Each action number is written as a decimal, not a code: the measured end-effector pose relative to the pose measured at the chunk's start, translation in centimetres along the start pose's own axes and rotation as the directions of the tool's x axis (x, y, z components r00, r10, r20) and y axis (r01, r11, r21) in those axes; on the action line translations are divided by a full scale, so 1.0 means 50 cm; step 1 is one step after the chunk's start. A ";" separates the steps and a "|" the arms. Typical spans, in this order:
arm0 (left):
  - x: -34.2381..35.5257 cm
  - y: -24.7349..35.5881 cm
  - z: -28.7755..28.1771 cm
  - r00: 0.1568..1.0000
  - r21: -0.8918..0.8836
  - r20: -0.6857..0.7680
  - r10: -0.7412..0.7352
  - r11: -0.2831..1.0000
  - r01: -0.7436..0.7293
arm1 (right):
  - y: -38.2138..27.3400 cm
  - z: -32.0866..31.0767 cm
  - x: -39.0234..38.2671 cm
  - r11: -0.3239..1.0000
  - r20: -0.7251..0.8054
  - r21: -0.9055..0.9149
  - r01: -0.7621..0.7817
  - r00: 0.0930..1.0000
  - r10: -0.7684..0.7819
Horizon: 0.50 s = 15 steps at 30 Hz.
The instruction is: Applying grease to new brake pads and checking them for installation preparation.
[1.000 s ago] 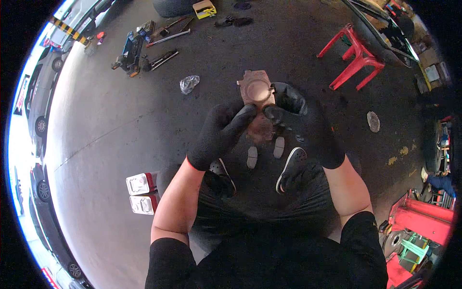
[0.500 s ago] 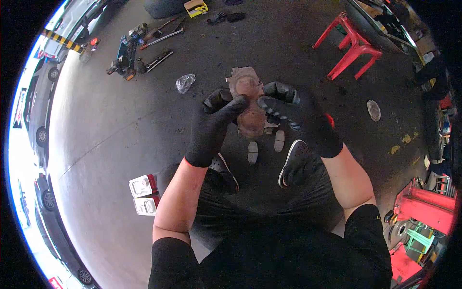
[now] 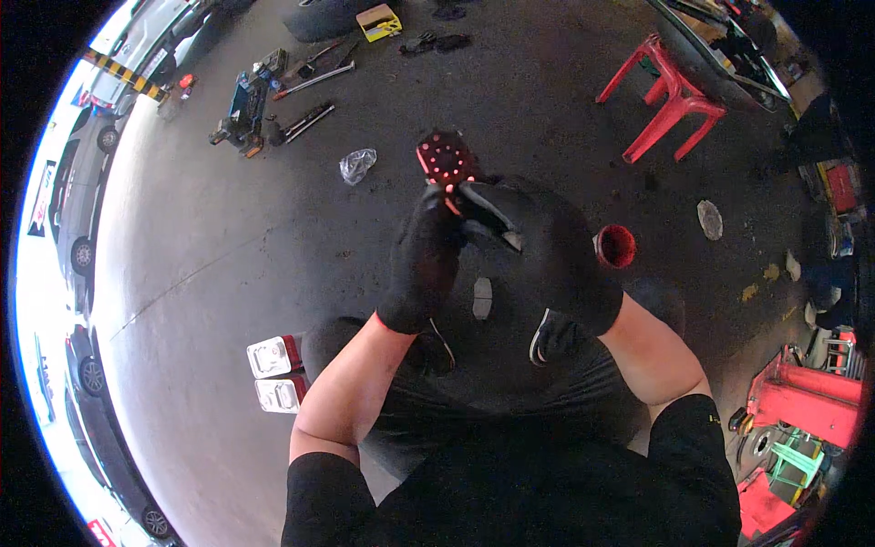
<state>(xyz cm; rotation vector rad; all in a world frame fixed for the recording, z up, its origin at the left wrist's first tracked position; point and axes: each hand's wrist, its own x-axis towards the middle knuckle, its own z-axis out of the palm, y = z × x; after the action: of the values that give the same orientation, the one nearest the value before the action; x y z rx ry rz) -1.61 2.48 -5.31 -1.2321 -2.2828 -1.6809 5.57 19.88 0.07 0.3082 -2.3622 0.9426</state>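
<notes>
While the person sat over the dark concrete floor (image 3: 228,273), most of the view was oil-stained ground with clutter round the edge. Red stool (image 3: 663,102) stood at 2 o'clock from the hands, well apart. Scattered hand tools (image 3: 273,109) lay at 11 o'clock, a crumpled clear bag (image 3: 356,165) nearer at 10. Two small white-and-red boxes (image 3: 273,374) sat at 8 o'clock beside the knee. A red cup-like cap (image 3: 615,246) lay on the floor at 3 o'clock, just beside the right wrist.

Both hands wore black gloves. Left hand (image 3: 427,260) was curled round the lower edge of a small red perforated part (image 3: 447,160), fingers pinching it. Right hand (image 3: 538,251) was clasped against the same part from the other side, holding it up at 12 o'clock, off the floor.

Judged step: inspecting or working the part between the fingers, mid-handling. Next move would call for a firm two-hand grip and careful turning, since the piece is small and the gloves bulky.
</notes>
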 end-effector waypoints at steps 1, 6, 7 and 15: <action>0.002 -0.002 0.001 0.998 -0.161 -0.014 -0.063 0.985 0.059 | -0.001 0.001 0.001 0.999 0.009 0.030 -0.020 1.000 0.020; 0.013 0.013 0.001 0.936 -0.690 0.090 -0.339 0.657 0.304 | 0.000 -0.035 0.014 0.829 0.290 0.442 -0.342 0.929 0.229; 0.017 0.018 -0.002 0.919 -0.692 0.113 -0.378 0.634 0.346 | 0.001 -0.051 0.017 0.721 0.407 0.496 -0.484 0.863 0.300; 0.030 0.087 -0.033 0.740 -0.749 0.496 -0.454 0.208 0.629 | 0.002 -0.105 0.046 0.413 0.407 0.693 -0.591 0.794 0.452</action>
<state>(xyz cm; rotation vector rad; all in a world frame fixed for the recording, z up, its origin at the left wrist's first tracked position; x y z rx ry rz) -0.58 2.38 -0.52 -0.4882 -1.9351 -3.5304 5.86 23.56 4.43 -0.0757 -2.0031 2.3955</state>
